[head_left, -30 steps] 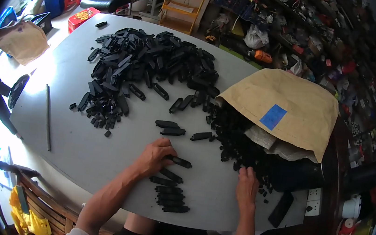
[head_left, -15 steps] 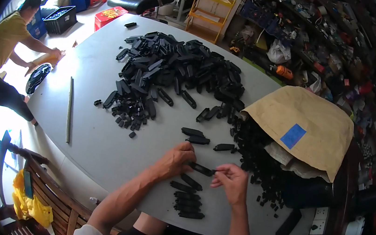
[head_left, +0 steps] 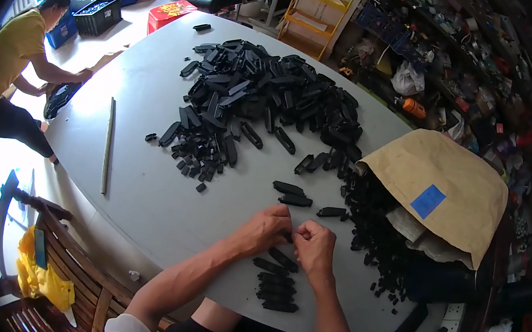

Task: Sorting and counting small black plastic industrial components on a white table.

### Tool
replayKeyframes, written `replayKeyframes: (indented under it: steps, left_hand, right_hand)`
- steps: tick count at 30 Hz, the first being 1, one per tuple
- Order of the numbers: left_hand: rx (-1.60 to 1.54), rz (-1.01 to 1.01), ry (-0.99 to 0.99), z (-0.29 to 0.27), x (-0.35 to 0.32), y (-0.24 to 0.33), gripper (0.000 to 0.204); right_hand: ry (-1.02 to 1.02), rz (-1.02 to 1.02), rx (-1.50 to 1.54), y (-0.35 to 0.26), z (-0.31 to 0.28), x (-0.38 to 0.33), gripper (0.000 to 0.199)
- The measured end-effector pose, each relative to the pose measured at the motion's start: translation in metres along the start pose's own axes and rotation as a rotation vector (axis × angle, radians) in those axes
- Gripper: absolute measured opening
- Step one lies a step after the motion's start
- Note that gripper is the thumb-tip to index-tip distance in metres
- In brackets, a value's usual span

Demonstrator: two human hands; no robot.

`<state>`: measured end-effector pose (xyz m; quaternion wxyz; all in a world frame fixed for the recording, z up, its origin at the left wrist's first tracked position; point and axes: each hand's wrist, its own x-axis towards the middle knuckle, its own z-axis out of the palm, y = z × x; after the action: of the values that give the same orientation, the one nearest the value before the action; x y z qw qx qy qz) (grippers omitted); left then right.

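Both hands meet at the near edge of the grey bench (head_left: 142, 197). The left hand (head_left: 265, 227) and the right hand (head_left: 314, 246) are pressed fingertip to fingertip around a small black plastic part (head_left: 287, 236), which shows only as a dark sliver between them — each grip is narrow and closed on that piece, though its shape is mostly hidden by the fingers.

Just below the hands, towards the person, lies a short row of finished black pieces (head_left: 276, 285), oblong and laid roughly parallel, one under another, touching or nearly so. Beyond the hands, three more oblong black parts (head_left: 293, 194) lie apart from one another on bare bench.

To the right, a tan paper sack (head_left: 449, 188) with a blue square patch lies on its side with its mouth open towards the hands, and a spill of small black bits (head_left: 380, 240) runs out of it, reaching near the right hand. A longer black piece (head_left: 410, 325) lies alone by the bench's near right corner.

Farther back, a large heap of black oblong parts (head_left: 267, 100) covers the middle of the bench, with small black fragments scattered at its left foot. A thin long rod (head_left: 108, 145) lies near the left edge, well apart from the hands.

At the far left another person in a yellow shirt (head_left: 14, 52) crouches on the floor beside the bench, hands on a dark object — what it is cannot be told. A wooden chair (head_left: 62, 260) with a yellow cloth stands at the lower left.
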<state>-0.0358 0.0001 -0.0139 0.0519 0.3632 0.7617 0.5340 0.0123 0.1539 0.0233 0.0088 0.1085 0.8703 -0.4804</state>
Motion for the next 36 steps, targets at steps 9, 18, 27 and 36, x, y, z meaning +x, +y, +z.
replayKeyframes:
  steps: [9, 18, 27, 36]
  left_hand:
    - [0.028, 0.053, 0.022, 0.004, -0.001, -0.007, 0.022]
    - [0.033, 0.029, 0.001, -0.002, 0.004, 0.006, 0.023]
    - [0.032, -0.076, -0.184, -0.025, 0.000, 0.018, 0.027]
    - [0.309, -0.065, -0.040, -0.001, 0.049, 0.033, 0.015]
  right_hand:
    - [-0.026, -0.033, -0.301, -0.011, -0.006, 0.001, 0.016]
    - [-0.222, -0.025, -0.515, -0.016, -0.022, 0.023, 0.023]
    - [0.374, -0.187, -0.518, 0.037, -0.082, -0.015, 0.012]
    - [0.335, -0.177, -0.828, 0.068, -0.096, -0.028, 0.019]
